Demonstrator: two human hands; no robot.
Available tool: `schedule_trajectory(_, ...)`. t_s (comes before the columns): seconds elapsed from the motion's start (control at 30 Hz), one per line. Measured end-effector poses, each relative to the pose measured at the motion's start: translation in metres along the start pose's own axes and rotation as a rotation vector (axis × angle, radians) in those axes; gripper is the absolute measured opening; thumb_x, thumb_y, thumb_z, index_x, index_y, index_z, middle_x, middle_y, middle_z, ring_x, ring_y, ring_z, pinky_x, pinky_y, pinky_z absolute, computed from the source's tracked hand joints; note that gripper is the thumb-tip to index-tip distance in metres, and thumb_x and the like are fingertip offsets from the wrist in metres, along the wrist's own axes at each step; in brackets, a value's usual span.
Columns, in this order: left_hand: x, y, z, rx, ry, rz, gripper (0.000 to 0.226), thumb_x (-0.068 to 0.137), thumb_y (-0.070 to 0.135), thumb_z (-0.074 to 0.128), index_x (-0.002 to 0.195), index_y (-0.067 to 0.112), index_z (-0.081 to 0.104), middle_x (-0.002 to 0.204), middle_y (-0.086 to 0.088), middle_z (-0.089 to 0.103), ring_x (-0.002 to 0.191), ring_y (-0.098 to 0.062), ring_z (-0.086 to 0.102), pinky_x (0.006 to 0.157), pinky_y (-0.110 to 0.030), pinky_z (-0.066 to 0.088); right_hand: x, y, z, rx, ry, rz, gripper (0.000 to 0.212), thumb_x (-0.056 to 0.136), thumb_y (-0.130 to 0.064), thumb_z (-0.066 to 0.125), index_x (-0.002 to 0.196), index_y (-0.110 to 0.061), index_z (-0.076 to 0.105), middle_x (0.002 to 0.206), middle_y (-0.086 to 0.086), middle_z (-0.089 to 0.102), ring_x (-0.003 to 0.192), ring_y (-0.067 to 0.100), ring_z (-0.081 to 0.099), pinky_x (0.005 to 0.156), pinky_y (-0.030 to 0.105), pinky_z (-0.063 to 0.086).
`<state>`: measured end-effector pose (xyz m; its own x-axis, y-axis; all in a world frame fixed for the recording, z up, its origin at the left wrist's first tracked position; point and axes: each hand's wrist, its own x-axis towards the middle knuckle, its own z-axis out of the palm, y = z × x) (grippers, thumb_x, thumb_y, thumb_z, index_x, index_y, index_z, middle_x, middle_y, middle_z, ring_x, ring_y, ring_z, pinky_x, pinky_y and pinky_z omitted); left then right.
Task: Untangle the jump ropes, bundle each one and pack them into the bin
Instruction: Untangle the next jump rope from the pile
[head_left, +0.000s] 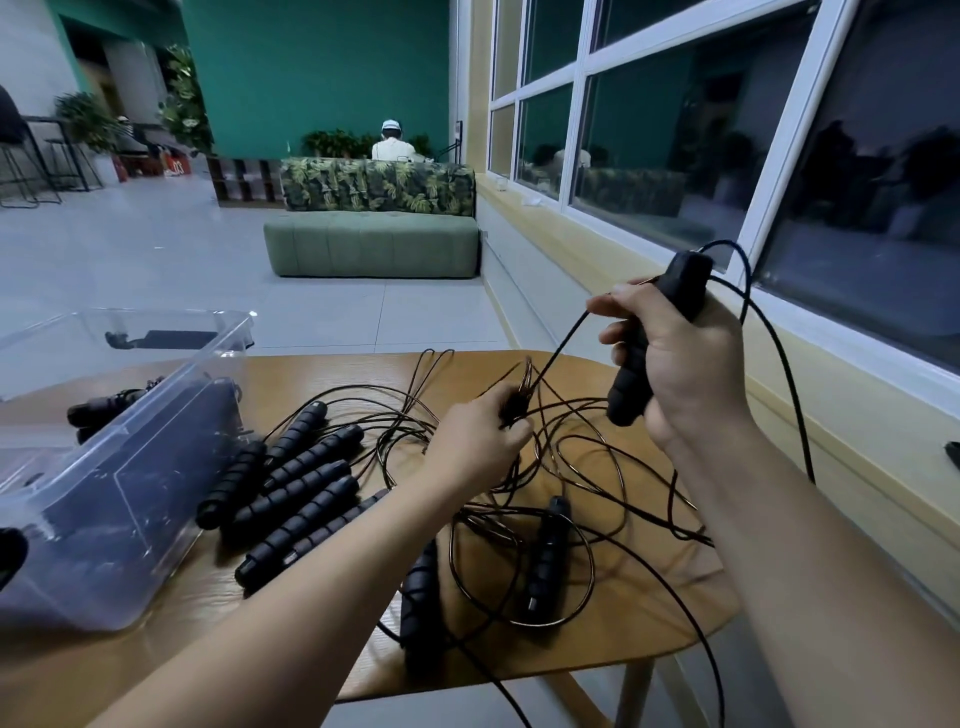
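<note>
The right grip (675, 358) wraps a black handle (631, 384) above the surface (649, 613). The handle's long axis is near upright, its top leaning toward the window (675, 130). The left grip (478, 436) pinches cords of the tangle (545, 493), and the clear bin (156, 415) stands left.

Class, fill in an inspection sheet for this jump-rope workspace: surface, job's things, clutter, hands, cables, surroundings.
Surface: wooden table, partly bare.
Job's things: clear bin at left, dark handles showing through its wall; row of handles beside it; tangled ropes mid-table.
Clutter: nothing seen.
Hands: left hand pinches a rope loop; right hand grips a handle, raised.
Cables: only the ropes; one trails over the near edge.
Surroundings: green sofa, windows at right, a person seated beyond the sofa.
</note>
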<state>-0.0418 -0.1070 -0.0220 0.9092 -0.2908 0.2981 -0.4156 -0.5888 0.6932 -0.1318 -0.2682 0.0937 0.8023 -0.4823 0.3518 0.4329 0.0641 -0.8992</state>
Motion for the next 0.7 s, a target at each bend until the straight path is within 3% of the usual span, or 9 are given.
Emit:
schedule_trajectory(0.07, 0.003, -0.001, -0.004, -0.226, -0.100, -0.041, 0.041, 0.092, 0.048, 0.074, 0.131, 0.048, 0.060, 0.108, 0.005, 0.075, 0.088, -0.012, 0.078, 0.086, -0.044, 0.065, 0.003, -0.004, -0.002, 0.038, 0.029, -0.006, 0.008, 0.097, -0.014, 0.074, 0.102, -0.009, 0.071, 0.095, 0.012, 0.082, 0.070, 0.018, 0.069, 0.067, 0.032, 0.050)
schedule_trajectory(0.13, 0.004, -0.003, -0.009, -0.332, -0.170, -0.074, 0.048, 0.084, 0.052, 0.078, 0.127, 0.052, 0.058, 0.115, 0.004, 0.073, 0.100, -0.015, 0.076, 0.094, -0.046, 0.062, 0.003, -0.005, -0.003, 0.045, 0.040, -0.004, 0.009, 0.097, -0.013, 0.073, 0.104, -0.008, 0.071, 0.093, 0.012, 0.082, 0.070, 0.018, 0.069, 0.065, 0.031, 0.050)
schedule_trajectory(0.23, 0.001, -0.001, -0.016, -0.458, -0.251, -0.116, 0.054, 0.086, 0.069, 0.072, 0.132, 0.045, 0.056, 0.124, 0.009, 0.071, 0.114, -0.010, 0.070, 0.101, -0.039, 0.053, 0.000, -0.001, 0.000, 0.013, 0.014, -0.007, 0.010, 0.097, -0.014, 0.073, 0.105, -0.008, 0.071, 0.094, 0.012, 0.082, 0.069, 0.017, 0.069, 0.066, 0.033, 0.050)
schedule_trajectory(0.4, 0.001, -0.004, -0.017, -0.344, 0.015, -0.115, 0.036, 0.107, 0.053, 0.052, 0.139, 0.039, 0.055, 0.121, 0.014, 0.070, 0.097, -0.004, 0.075, 0.097, -0.040, 0.060, -0.003, -0.002, 0.003, 0.001, 0.003, -0.017, 0.005, 0.098, -0.014, 0.073, 0.101, -0.010, 0.071, 0.093, 0.011, 0.082, 0.067, 0.015, 0.068, 0.066, 0.033, 0.049)
schedule_trajectory(0.5, 0.000, -0.002, -0.018, -0.222, 0.097, -0.140, 0.027, 0.104, 0.045, 0.053, 0.128, 0.035, 0.063, 0.103, 0.008, 0.076, 0.082, -0.008, 0.073, 0.077, -0.039, 0.061, -0.005, -0.002, 0.005, -0.004, -0.016, -0.022, 0.002, 0.099, -0.013, 0.072, 0.098, -0.012, 0.071, 0.092, 0.011, 0.082, 0.067, 0.016, 0.068, 0.064, 0.031, 0.049)
schedule_trajectory(0.57, 0.001, -0.001, -0.018, -0.153, 0.125, -0.124, 0.024, 0.103, 0.040, 0.052, 0.119, 0.031, 0.067, 0.089, 0.004, 0.076, 0.071, -0.010, 0.069, 0.062, -0.034, 0.052, -0.006, -0.002, 0.006, -0.006, -0.017, -0.028, 0.002, 0.099, -0.013, 0.072, 0.098, -0.012, 0.071, 0.092, 0.011, 0.082, 0.066, 0.016, 0.068, 0.063, 0.031, 0.049)
schedule_trajectory(0.63, 0.001, -0.002, -0.018, -0.144, 0.134, -0.135, 0.020, 0.102, 0.037, 0.054, 0.116, 0.029, 0.067, 0.088, 0.004, 0.078, 0.067, -0.008, 0.064, 0.061, -0.032, 0.047, -0.005, -0.004, 0.006, -0.003, -0.016, -0.033, 0.003, 0.099, -0.013, 0.072, 0.097, -0.012, 0.071, 0.093, 0.011, 0.082, 0.066, 0.017, 0.068, 0.064, 0.032, 0.049)
schedule_trajectory(0.7, 0.002, -0.005, -0.019, -0.159, 0.157, -0.149, 0.030, 0.098, 0.036, 0.060, 0.127, 0.029, 0.061, 0.090, 0.006, 0.076, 0.074, -0.012, 0.066, 0.069, -0.037, 0.054, -0.004, -0.005, 0.006, -0.001, -0.013, -0.040, 0.004, 0.099, -0.014, 0.073, 0.096, -0.012, 0.071, 0.093, 0.012, 0.082, 0.067, 0.017, 0.068, 0.065, 0.034, 0.049)
